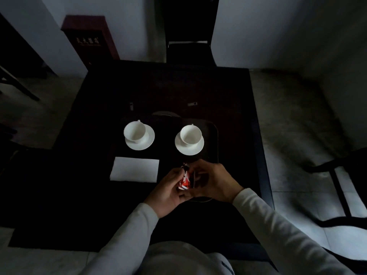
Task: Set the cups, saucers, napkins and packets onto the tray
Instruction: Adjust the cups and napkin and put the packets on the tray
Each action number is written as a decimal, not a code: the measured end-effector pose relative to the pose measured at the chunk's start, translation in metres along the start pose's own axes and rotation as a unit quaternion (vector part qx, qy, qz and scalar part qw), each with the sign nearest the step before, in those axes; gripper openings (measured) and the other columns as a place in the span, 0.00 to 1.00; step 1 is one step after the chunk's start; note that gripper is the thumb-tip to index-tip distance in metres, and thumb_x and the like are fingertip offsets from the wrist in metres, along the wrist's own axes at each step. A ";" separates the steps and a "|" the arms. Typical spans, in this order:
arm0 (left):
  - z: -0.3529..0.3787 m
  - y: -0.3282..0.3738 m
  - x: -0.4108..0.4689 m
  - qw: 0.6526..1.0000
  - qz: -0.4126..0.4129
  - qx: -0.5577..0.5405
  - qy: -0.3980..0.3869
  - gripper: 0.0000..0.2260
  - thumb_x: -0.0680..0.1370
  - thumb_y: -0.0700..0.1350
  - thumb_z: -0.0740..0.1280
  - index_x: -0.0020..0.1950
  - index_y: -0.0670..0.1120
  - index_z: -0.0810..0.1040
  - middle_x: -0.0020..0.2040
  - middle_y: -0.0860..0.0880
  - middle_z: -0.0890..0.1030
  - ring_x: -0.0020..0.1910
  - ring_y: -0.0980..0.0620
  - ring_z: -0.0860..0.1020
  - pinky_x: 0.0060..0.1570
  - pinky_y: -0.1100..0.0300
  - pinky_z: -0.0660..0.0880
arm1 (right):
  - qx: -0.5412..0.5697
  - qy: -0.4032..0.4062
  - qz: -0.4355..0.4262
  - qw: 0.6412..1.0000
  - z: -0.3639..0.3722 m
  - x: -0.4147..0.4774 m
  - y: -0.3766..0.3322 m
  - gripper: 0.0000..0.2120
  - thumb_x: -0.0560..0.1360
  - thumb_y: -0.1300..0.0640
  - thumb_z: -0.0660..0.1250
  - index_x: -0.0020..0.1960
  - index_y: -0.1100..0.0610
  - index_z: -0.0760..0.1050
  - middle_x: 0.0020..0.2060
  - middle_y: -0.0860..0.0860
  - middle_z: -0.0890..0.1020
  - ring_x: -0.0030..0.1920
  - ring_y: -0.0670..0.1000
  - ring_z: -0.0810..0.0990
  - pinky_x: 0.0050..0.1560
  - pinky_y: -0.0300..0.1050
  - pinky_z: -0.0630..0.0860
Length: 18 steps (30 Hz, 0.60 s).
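Both hands meet over the near edge of the dark tray (pixel 215 135). My left hand (pixel 168 193) and my right hand (pixel 213 180) pinch red-and-white packets (pixel 185 178) between them. On the tray's far right stands a white cup (pixel 190 134) on its saucer (pixel 189 148). A second white cup (pixel 134 130) sits on a saucer (pixel 148 142) to the left; whether it is on the tray I cannot tell in the dark. A white napkin (pixel 135 169) lies flat on the table, left of my hands.
The table (pixel 158 86) is black and dimly lit. Two small pale objects (pixel 192 104) lie on it beyond the tray. A dark chair (pixel 188 46) stands at the far side, another chair (pixel 337 175) at the right. A red cabinet (pixel 89 36) is at the back left.
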<state>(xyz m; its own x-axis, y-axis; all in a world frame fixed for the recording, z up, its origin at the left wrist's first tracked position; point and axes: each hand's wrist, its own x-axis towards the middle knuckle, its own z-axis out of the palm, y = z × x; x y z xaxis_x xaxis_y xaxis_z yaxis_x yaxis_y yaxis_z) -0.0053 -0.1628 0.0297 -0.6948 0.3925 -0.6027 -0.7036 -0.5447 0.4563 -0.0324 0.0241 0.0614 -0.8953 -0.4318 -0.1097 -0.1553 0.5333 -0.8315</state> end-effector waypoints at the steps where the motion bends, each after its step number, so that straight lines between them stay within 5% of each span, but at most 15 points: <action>1: 0.002 -0.002 0.002 1.000 0.003 -0.005 0.003 0.24 0.77 0.48 0.68 0.72 0.43 0.71 0.66 0.40 0.79 0.62 0.41 0.80 0.56 0.43 0.80 | -0.002 0.001 0.010 1.000 -0.002 0.001 0.003 0.27 0.60 0.42 0.83 0.54 0.47 0.76 0.47 0.43 0.85 0.47 0.40 0.84 0.51 0.42 0.82; 9: 0.005 -0.021 0.022 0.999 0.009 -0.013 0.039 0.20 0.76 0.49 0.72 0.65 0.44 0.77 0.61 0.40 0.83 0.57 0.43 0.83 0.49 0.47 0.82 | -0.082 -0.019 0.008 0.996 -0.010 -0.004 0.025 0.33 0.63 0.44 0.82 0.64 0.51 0.76 0.54 0.47 0.85 0.50 0.44 0.83 0.53 0.36 0.79; 12: 0.004 -0.028 0.033 0.998 -0.005 -0.004 0.065 0.14 0.77 0.48 0.70 0.60 0.45 0.80 0.58 0.42 0.84 0.55 0.43 0.84 0.47 0.47 0.82 | -0.115 -0.003 0.014 0.993 -0.003 -0.005 0.036 0.29 0.63 0.44 0.80 0.58 0.54 0.78 0.51 0.51 0.85 0.48 0.51 0.84 0.50 0.40 0.78; 18: -0.003 -0.041 0.058 0.951 -0.034 0.235 0.198 0.10 0.83 0.48 0.63 0.61 0.47 0.78 0.56 0.45 0.83 0.53 0.47 0.82 0.50 0.54 0.77 | -0.202 -0.070 0.091 0.973 0.018 0.001 0.079 0.32 0.63 0.44 0.78 0.61 0.55 0.71 0.54 0.53 0.82 0.50 0.58 0.83 0.49 0.48 0.80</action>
<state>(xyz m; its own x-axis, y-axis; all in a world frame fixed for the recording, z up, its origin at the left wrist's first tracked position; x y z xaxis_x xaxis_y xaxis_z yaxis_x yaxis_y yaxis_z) -0.0164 -0.1205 -0.0260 -0.6007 0.0544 -0.7976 -0.7981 -0.0999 0.5942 -0.0381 0.0530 -0.0139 -0.8616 -0.3834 -0.3325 -0.1758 0.8402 -0.5130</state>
